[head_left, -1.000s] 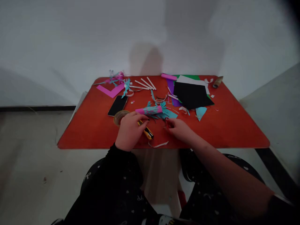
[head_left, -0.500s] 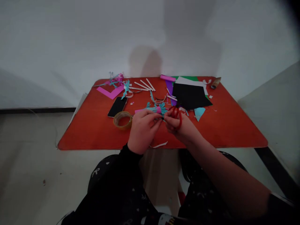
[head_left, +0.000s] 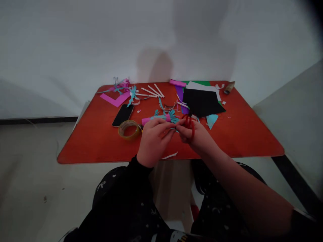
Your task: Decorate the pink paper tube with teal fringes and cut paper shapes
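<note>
Near the front middle of the red table, my left hand (head_left: 156, 139) and my right hand (head_left: 194, 134) meet at the fingertips. Both pinch a small dark piece (head_left: 176, 127), too small to make out. Red-handled scissors (head_left: 192, 126) hang on my right hand, their handles around its fingers. Just behind my left hand lies a pink paper roll (head_left: 164, 117) with a teal fringe (head_left: 173, 117) at its right end. A roll of tape (head_left: 129, 130) stands left of my left hand.
On the red table (head_left: 96, 144) lie a phone (head_left: 123, 115), white sticks (head_left: 151, 91), a pink paper frame (head_left: 116, 100), black paper (head_left: 202, 102), a teal piece (head_left: 211, 120) and a cardboard tube (head_left: 229, 87). A white strip (head_left: 170, 156) is near the front edge.
The view has shifted slightly, so the table's things appear a little further left. My hands keep nearly the same pose, fingertips together; more of the pink roll shows behind them.
</note>
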The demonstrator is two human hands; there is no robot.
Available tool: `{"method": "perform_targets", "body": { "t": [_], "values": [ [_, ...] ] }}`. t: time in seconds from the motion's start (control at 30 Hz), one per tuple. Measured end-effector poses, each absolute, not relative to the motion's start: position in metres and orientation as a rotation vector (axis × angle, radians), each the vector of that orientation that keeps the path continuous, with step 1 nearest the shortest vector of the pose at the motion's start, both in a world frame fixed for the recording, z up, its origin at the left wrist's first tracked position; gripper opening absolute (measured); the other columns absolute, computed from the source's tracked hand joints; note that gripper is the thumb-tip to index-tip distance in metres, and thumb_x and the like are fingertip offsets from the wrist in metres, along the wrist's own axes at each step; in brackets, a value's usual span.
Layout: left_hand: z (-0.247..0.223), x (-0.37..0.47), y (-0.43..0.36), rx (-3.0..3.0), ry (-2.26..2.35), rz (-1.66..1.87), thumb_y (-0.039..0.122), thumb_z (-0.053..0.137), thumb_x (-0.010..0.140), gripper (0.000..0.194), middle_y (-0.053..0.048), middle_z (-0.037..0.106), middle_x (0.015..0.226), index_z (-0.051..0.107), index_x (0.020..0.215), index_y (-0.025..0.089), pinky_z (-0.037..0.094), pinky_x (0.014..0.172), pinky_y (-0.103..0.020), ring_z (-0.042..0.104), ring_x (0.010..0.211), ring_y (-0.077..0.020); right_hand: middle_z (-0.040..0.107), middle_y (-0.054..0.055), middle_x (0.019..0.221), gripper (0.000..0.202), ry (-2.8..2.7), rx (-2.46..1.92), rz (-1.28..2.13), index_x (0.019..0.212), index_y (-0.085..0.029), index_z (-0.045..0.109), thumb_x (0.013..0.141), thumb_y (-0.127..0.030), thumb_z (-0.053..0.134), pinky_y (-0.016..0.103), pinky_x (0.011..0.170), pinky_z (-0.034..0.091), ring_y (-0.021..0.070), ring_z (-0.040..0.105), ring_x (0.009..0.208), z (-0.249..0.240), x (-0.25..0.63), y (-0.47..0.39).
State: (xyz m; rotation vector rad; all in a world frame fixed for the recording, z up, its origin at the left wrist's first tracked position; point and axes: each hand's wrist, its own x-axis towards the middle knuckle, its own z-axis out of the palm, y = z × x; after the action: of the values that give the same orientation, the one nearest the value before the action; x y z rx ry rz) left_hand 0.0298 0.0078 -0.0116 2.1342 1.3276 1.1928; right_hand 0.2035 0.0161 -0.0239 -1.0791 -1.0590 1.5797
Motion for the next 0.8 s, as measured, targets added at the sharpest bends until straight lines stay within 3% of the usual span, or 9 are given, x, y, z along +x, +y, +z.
{"method": "perform_targets", "body": {
  "t": [0.17,0.33,0.53,0.8],
  "values": [
    [-0.008,0.035,0.006,1.884,1.258,1.24,0.026,0.073,0.087,0.015,-0.005,0.072,0.099,0.078,0.1,0.022,0.051,0.09,-0.033,0.065,0.095,-0.0189,0.046,-0.006,0.059,0.027,-1.219,-1.13,1.36,0.083,-0.021,0.059,0.08,-0.044,0.075,0.026,0.051,0.031,0.0101,0.038,0.051,-0.021,0.206,0.013],
    [-0.005,0.036,0.006,1.244,1.107,1.032,0.042,0.074,0.085,0.024,-0.002,0.068,0.081,0.074,0.087,0.019,0.048,0.071,-0.026,0.06,0.074,-0.0139,0.055,0.0,0.064,0.016,-1.613,-1.227,0.868,0.08,-0.023,0.065,0.085,-0.039,0.067,0.032,0.063,0.042,0.017,0.052,0.063,-0.012,0.216,0.009],
    [-0.004,0.035,0.005,0.894,0.933,0.883,0.046,0.08,0.078,0.03,0.001,0.056,0.072,0.071,0.08,0.018,0.041,0.058,-0.021,0.049,0.064,-0.0087,0.059,0.002,0.059,0.021,-2.041,-1.058,0.521,0.075,-0.025,0.071,0.087,-0.023,0.054,0.038,0.079,0.044,0.0197,0.057,0.068,-0.007,0.23,0.012],
    [0.001,0.038,0.004,0.79,0.957,0.834,0.042,0.085,0.07,0.032,0.002,0.053,0.072,0.066,0.078,0.018,0.038,0.054,-0.02,0.047,0.061,-0.0083,0.066,0.005,0.073,0.015,-2.135,-1.065,0.516,0.079,-0.028,0.074,0.088,-0.034,0.065,0.041,0.084,0.046,0.021,0.058,0.074,-0.018,0.241,0.021]
  ]
}}
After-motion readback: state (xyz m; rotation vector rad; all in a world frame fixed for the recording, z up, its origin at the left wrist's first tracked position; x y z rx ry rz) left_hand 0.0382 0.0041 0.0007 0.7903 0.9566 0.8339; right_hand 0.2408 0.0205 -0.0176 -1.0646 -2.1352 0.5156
